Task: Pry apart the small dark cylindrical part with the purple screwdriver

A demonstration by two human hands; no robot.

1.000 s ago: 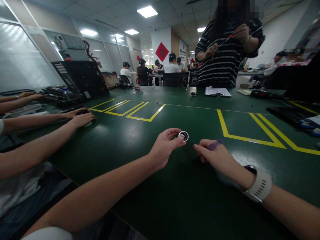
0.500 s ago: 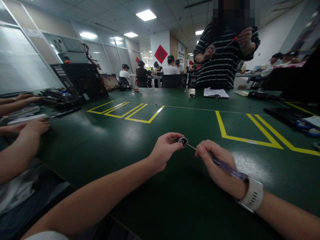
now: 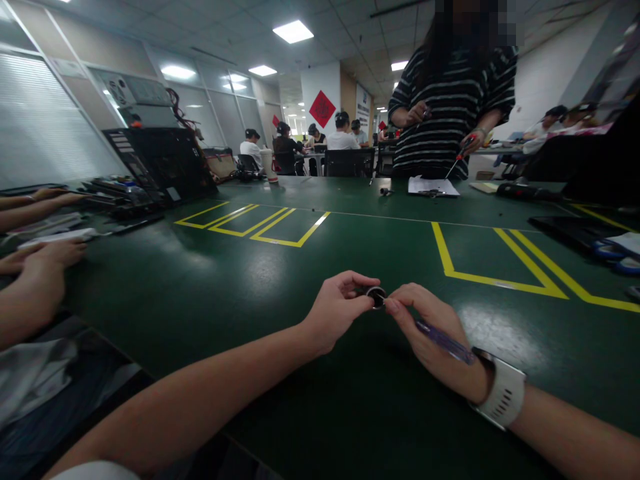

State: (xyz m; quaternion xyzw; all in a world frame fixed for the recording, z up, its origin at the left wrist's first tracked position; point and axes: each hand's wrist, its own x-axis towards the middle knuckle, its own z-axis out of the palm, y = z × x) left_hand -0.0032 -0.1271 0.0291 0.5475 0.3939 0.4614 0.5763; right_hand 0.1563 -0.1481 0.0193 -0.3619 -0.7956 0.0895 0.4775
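Observation:
Above the green table (image 3: 210,287), my left hand (image 3: 337,310) pinches a small round metal part (image 3: 376,297) whose hollow side faces my right hand. My right hand (image 3: 430,333) holds a screwdriver with a translucent purple handle (image 3: 445,342) lying along the palm. Its thin shaft is mostly hidden by my fingers, and the tip seems to be inside the round part. The fingertips of both hands are close together at the part.
Yellow tape outlines (image 3: 277,241) mark the table. A person in a striped shirt (image 3: 440,113) stands across it, behind papers (image 3: 433,186). Another person's hands (image 3: 55,257) are at the left. Dark equipment (image 3: 160,163) and a cup (image 3: 270,165) stand at the back left.
The round part and my left hand have shifted slightly right and down. My right fingers have come closer to the part, hiding more of the shaft. The person opposite has lowered a red-handled tool.

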